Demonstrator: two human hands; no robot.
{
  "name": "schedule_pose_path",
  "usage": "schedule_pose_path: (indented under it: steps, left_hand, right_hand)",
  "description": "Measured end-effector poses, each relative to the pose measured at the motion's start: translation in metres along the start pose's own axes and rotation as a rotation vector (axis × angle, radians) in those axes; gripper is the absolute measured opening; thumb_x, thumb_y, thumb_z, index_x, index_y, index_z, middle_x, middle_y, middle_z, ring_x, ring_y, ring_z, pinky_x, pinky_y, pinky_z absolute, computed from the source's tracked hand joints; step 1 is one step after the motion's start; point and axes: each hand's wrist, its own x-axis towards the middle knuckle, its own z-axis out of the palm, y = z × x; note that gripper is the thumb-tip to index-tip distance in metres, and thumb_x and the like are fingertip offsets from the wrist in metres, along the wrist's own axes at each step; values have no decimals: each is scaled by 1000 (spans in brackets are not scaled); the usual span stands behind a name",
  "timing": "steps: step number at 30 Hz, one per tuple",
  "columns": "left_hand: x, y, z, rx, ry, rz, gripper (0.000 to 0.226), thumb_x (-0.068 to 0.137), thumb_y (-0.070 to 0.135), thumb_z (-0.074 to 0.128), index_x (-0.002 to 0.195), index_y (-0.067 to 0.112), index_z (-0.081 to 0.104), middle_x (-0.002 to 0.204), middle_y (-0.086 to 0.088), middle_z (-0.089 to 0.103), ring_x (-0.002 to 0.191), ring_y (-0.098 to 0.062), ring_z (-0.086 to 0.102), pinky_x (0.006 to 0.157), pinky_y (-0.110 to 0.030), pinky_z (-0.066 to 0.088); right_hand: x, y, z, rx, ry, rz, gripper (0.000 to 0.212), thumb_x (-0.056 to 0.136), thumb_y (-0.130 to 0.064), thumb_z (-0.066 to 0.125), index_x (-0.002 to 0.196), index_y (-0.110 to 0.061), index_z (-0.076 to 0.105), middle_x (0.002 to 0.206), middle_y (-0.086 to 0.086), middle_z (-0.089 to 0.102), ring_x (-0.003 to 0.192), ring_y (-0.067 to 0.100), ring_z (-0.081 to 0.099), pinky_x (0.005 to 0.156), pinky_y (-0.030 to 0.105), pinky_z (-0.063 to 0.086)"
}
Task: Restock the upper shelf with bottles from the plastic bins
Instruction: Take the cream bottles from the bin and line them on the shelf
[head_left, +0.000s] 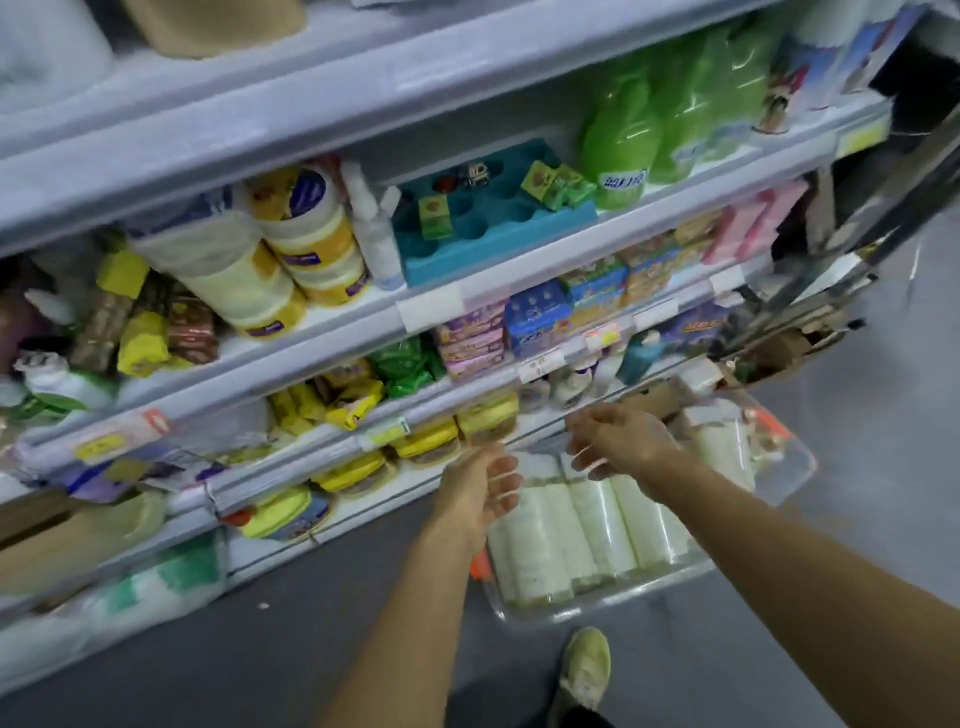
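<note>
A clear plastic bin (613, 603) stands on the floor by the shelving, packed with several pale white-green bottles (597, 525) lying side by side. Both my hands hang above it, blurred by motion. My left hand (480, 491) is over the bin's left end, fingers loosely curled and holding nothing. My right hand (615, 441) is over the bin's far side, fingers also relaxed and holding nothing. The upper shelf (519, 249) holds green bottles (623, 140), a teal holder (493, 228) and yellow-white tubs (311, 239).
A second clear bin (784, 467) with more white bottles sits further right. Lower shelves carry yellow packs, blue and pink boxes and small bottles. My shoe (584, 670) stands on the grey floor below the bin. A cardboard box (62, 540) sits at lower left.
</note>
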Motion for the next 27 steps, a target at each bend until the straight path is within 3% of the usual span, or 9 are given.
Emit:
schedule_pose_path:
  steps: [7, 12, 15, 17, 18, 22, 25, 27]
  left_hand:
    - [71, -86, -24, 157, 145, -112, 16, 101, 16, 48, 91, 19, 60, 71, -3, 50, 56, -13, 40, 53, -26, 34]
    - [105, -128, -37, 178, 114, -175, 19, 102, 28, 50, 90, 20, 63, 70, 1, 59, 57, -12, 49, 56, -24, 41]
    - [115, -149, -39, 94, 24, -254, 36, 104, 42, 45, 106, 14, 68, 99, -7, 73, 87, -23, 66, 78, -35, 53]
    - [114, -158, -36, 2, -17, -284, 37, 105, 42, 43, 119, 17, 65, 113, -9, 73, 96, -24, 68, 76, -37, 56]
    - [113, -160, -34, -25, -13, -280, 34, 105, 39, 43, 124, 19, 63, 115, -8, 72, 96, -23, 69, 72, -36, 57]
    - [106, -162, -36, -28, 2, -280, 32, 105, 36, 45, 131, 23, 59, 125, -11, 68, 115, -32, 64, 75, -40, 56]
    - [97, -160, -41, -47, -31, -267, 30, 104, 36, 47, 129, 26, 60, 120, -5, 71, 111, -24, 66, 70, -42, 58]
    - [88, -158, -43, -66, -52, -247, 29, 104, 35, 48, 128, 27, 60, 116, -4, 72, 105, -21, 68, 65, -40, 58]
  right_hand:
    - [33, 103, 34, -44, -71, 278, 10, 97, -11, 51, 93, -6, 60, 79, 12, 58, 64, 22, 52, 54, 27, 40]
    - [54, 153, 58, -131, -37, 310, 27, 99, -23, 53, 121, -8, 59, 105, 12, 60, 88, 24, 54, 68, 31, 43]
    - [58, 170, 69, -113, -28, 303, 40, 101, -31, 48, 138, -15, 51, 130, 9, 57, 107, 23, 56, 88, 34, 49]
    - [60, 178, 73, -99, -4, 296, 44, 102, -31, 45, 144, -16, 46, 142, 9, 51, 124, 27, 52, 105, 44, 44]
    - [60, 180, 75, -80, 8, 295, 44, 102, -31, 45, 144, -16, 46, 142, 9, 51, 125, 28, 51, 105, 44, 44]
    - [54, 177, 77, 8, 43, 312, 41, 101, -32, 48, 140, -20, 50, 126, 2, 57, 105, 21, 56, 78, 31, 46]
    - [47, 174, 74, 41, 43, 308, 41, 100, -33, 52, 138, -21, 52, 126, 3, 60, 102, 18, 60, 70, 27, 47]
    - [40, 168, 72, 61, 36, 298, 39, 99, -33, 54, 136, -23, 55, 116, -2, 63, 93, 11, 62, 63, 24, 46]
